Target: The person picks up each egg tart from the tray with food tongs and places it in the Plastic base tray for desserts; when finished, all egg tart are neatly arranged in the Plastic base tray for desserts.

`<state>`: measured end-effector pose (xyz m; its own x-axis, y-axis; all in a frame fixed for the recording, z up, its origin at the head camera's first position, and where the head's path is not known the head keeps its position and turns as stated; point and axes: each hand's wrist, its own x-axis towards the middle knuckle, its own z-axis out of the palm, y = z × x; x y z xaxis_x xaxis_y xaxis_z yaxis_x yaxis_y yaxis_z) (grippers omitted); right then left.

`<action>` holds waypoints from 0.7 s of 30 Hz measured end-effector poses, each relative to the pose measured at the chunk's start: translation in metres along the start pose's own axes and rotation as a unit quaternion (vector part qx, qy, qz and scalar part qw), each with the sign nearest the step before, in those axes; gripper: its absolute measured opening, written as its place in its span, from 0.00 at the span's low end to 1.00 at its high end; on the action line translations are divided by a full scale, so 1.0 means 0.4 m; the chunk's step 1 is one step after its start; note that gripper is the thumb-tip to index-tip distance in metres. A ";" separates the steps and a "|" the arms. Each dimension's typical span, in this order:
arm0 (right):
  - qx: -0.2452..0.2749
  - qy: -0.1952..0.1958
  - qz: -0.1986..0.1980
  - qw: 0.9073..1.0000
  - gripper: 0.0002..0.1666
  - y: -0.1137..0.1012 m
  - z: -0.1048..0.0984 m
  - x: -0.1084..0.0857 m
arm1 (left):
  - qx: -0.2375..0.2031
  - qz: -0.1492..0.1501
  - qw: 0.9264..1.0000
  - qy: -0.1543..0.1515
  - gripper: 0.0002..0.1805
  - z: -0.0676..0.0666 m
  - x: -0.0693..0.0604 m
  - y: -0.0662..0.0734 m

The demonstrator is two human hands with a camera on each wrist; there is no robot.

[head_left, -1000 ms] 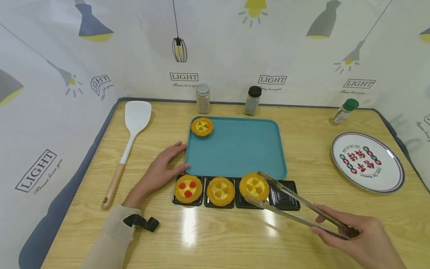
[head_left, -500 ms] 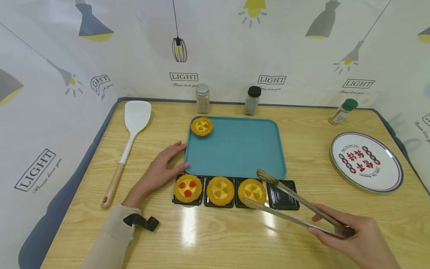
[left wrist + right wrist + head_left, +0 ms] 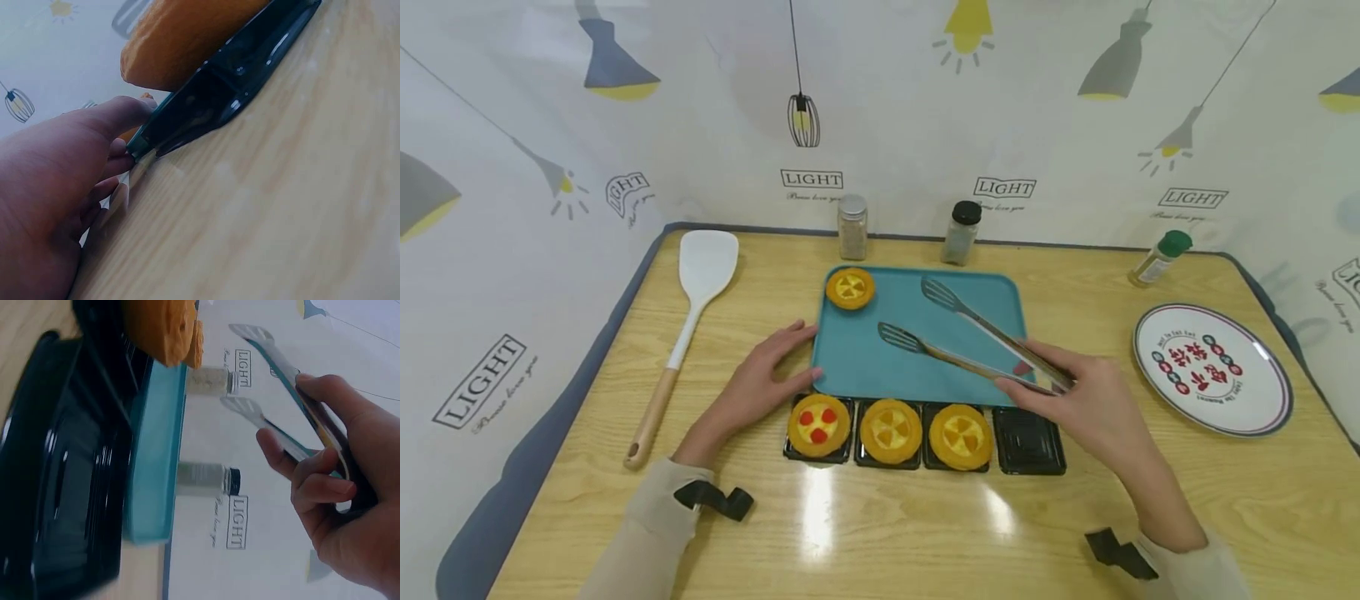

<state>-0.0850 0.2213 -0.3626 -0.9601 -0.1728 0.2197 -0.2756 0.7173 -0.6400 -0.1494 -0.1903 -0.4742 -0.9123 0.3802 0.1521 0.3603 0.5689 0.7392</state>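
My right hand (image 3: pixel 1093 408) grips metal tongs (image 3: pixel 970 317) whose spread tips hang over the blue tray (image 3: pixel 917 371), with nothing between them; the right wrist view shows the fingers curled round the tongs (image 3: pixel 312 419). One tart (image 3: pixel 850 288) lies in the tray's back left corner. My left hand (image 3: pixel 763 379) touches the tray's left edge with relaxed fingers. Along the tray's front side stand black square holders: one has a red-dotted tart (image 3: pixel 818 426), two have yellow-topped tarts (image 3: pixel 891 431) (image 3: pixel 960 437), and the rightmost holder (image 3: pixel 1028 441) is bare.
A white spatula (image 3: pixel 707 262) with a wooden handle lies at the left. Behind the tray stand a silver-capped jar (image 3: pixel 853 228) and a black-capped jar (image 3: pixel 962 233). At the right are a green-capped bottle (image 3: pixel 1161 258) and a patterned white plate (image 3: pixel 1213 369).
My right hand has moved the tongs up and left, from around the third holder's tart to over the tray. That tart stays in its holder. My left hand has kept its place.
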 end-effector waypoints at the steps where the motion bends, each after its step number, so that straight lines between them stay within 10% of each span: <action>1: -0.001 0.001 0.000 1.000 0.30 -0.003 0.015 0.019 | 0.001 0.000 1.000 0.000 0.36 0.000 0.000 0.000; 11: -0.028 0.007 -0.022 0.999 0.30 -0.063 0.131 0.153 | 0.005 0.006 1.000 0.001 0.36 0.001 0.001 -0.006; 21: -0.066 -0.035 0.006 0.997 0.33 -0.099 0.172 0.178 | 0.010 0.011 1.000 -0.001 0.36 0.001 0.003 -0.013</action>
<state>-0.1459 0.1343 -0.3724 -0.9654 -0.2073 0.1582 -0.2604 0.8010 -0.5391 -0.1521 -0.1924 -0.4780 -0.9039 0.3939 0.1666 0.3839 0.5757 0.7219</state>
